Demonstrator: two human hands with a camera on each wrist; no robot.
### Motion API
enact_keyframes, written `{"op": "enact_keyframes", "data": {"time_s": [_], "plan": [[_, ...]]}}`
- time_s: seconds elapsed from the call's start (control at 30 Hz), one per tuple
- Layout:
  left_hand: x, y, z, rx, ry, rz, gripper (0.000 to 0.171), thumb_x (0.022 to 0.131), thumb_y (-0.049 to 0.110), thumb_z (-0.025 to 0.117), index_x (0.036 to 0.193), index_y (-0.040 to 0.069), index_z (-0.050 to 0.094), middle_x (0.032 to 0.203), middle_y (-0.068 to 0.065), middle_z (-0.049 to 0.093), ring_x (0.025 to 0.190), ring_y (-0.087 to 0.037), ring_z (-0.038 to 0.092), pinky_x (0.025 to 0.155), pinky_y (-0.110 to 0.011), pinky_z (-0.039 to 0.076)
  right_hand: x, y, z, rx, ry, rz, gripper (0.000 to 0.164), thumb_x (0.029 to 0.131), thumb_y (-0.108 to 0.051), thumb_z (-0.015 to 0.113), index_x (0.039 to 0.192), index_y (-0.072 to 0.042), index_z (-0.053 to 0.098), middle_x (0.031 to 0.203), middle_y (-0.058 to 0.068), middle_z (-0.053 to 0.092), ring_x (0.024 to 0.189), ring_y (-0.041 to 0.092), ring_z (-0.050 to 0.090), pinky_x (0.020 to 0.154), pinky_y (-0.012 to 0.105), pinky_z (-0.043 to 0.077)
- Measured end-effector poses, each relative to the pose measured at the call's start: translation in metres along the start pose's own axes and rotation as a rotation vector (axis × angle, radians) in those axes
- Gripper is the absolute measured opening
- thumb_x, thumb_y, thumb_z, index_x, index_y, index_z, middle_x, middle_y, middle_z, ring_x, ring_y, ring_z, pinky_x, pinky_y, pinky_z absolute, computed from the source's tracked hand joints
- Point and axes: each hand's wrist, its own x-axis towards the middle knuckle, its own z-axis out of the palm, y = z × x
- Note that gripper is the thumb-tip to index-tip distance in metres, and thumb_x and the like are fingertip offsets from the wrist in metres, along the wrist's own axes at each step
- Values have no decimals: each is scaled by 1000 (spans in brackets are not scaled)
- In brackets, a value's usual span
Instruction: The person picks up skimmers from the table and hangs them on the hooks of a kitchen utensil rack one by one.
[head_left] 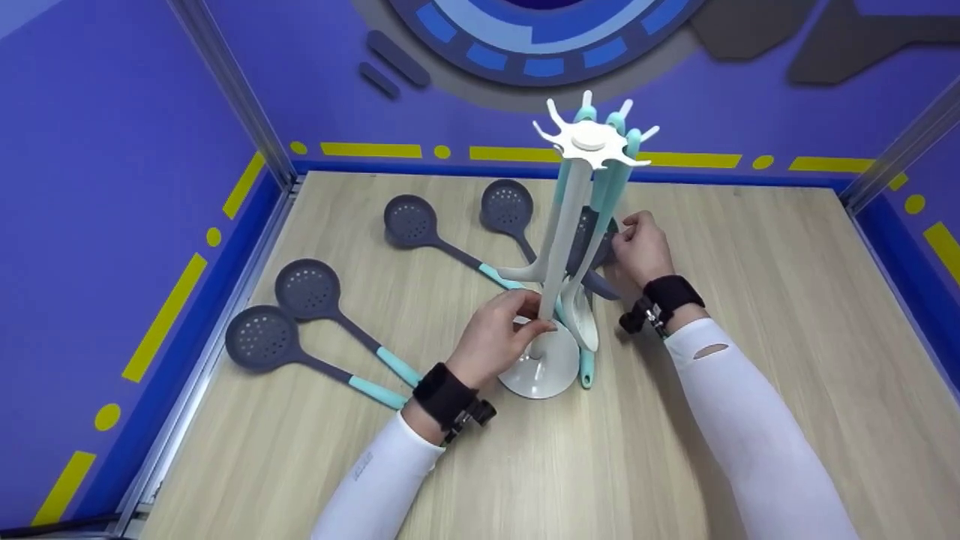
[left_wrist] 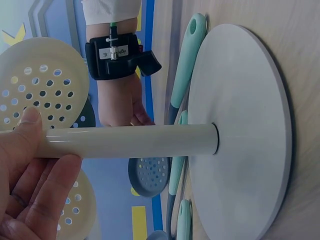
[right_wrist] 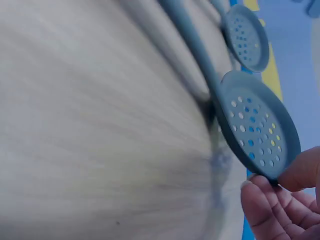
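Table (head_left: 600, 465): wood-patterned and flat, giving the stand's round foot even support; walls at left and back hem it in.
Stand (head_left: 566, 225): upright near the middle of the table, within both hands' reach, its broad foot apparently there to stop it tipping.
Left pair (head_left: 307, 289): two grey skimmers lying side by side, bowls away from the person, teal handles angled towards the left wrist.
Back pair (head_left: 410, 219): two more skimmers, bowls left of and behind the pole; their handles run towards the stand, which partly hides them.
Held skimmer (right_wrist: 260, 125): just right of and behind the stand, bowl tilted up; whether its handle touches the table I cannot tell.
Hung tools (head_left: 616, 180): pale perforated heads down, teal handles up, hanging by their tops from the far and right-hand hooks.
Left hand (head_left: 495, 337): thumb and fingers curled round the pole, low down, probably to steady it.
Right hand (head_left: 645, 247): thumb and fingertips closed in a pinch on the held skimmer's rim, perhaps because the bowl lies clear of the stand.
Hooks (head_left: 551, 139): splayed all round the top, so the tools hang apart; those at near left are bare.
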Motion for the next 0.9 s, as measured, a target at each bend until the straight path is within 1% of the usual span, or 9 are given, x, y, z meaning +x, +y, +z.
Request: {"op": "enact_keyframes", "data": {"time_s": [0.07, 0.2, 0.3, 0.53, 0.7, 0.77, 0.9], "plan": [[0, 0, 0, 2, -1, -5, 26, 98, 30, 75, 118, 15, 69, 110, 2, 72, 104, -8, 70, 82, -15, 59, -1, 1, -4, 7, 12, 24, 39, 100, -12, 53, 136, 3, 51, 106, 16, 64, 93, 29, 62, 81, 37, 49], [0, 0, 0, 8, 1, 13, 28, 98, 31, 75, 119, 14, 69, 110, 0, 73, 104, -9, 71, 83, -15, 59, -3, 3, -15, 28, 17, 100, 46, 98, -13, 51, 141, 2, 48, 106, 12, 62, 89, 25, 61, 73, 32, 48], [-1, -1, 0, 11, 4, 29, 28, 98, 31, 74, 119, 13, 69, 111, -1, 73, 105, -10, 71, 83, -15, 59, -5, 8, -24, 47, 20, 139, 48, 98, -15, 51, 144, 1, 46, 106, 10, 61, 85, 20, 62, 69, 28, 48], [-1, -1, 0, 14, 5, 33, 29, 98, 31, 74, 120, 13, 69, 111, -1, 73, 105, -10, 71, 83, -15, 60, -10, 26, -43, 60, 46, 176, 47, 100, -17, 52, 143, 0, 47, 108, 9, 61, 80, 10, 64, 71, 25, 48], [0, -1, 0, 8, 4, 27, 28, 98, 30, 75, 119, 13, 69, 111, -1, 73, 105, -10, 71, 83, -16, 60, -15, 37, -54, 77, 64, 196, 46, 100, -17, 52, 143, 0, 47, 108, 8, 61, 71, 2, 65, 67, 20, 51], [0, -1, 0, 7, 3, 24, 28, 98, 30, 75, 119, 13, 69, 111, -1, 73, 105, -10, 71, 83, -16, 60, -17, 41, -58, 76, 67, 200, 47, 100, -17, 52, 143, 0, 47, 107, 8, 61, 70, 2, 67, 66, 18, 51], [-1, -1, 0, 12, 6, 26, 29, 98, 32, 75, 118, 13, 69, 110, -1, 73, 105, -10, 71, 84, -16, 59, -20, 49, -61, 65, 66, 201, 47, 99, -17, 52, 142, 0, 47, 106, 7, 62, 73, 9, 74, 63, 15, 53]]}}
